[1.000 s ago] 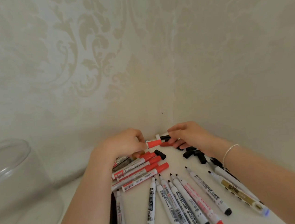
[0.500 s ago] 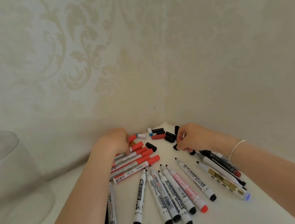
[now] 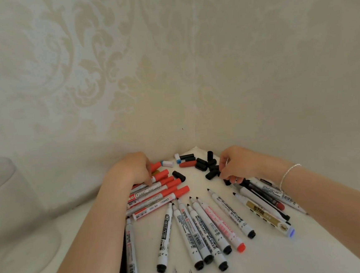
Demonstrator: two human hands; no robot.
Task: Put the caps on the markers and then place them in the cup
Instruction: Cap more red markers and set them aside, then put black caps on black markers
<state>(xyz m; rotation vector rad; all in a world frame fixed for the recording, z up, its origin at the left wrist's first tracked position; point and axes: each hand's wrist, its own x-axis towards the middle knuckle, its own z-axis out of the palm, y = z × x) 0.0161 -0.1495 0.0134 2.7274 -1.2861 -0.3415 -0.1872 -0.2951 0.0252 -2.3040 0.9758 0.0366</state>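
Head view: right hand now pinches a black cap; left hand grip unclear.

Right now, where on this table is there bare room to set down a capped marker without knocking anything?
Two bare patches: the near right corner of the table, in front of the fanned uncapped markers, and the strip between the left forearm and the clear cup. The far corner is crowded: loose caps by the right hand, red capped markers under the left hand.
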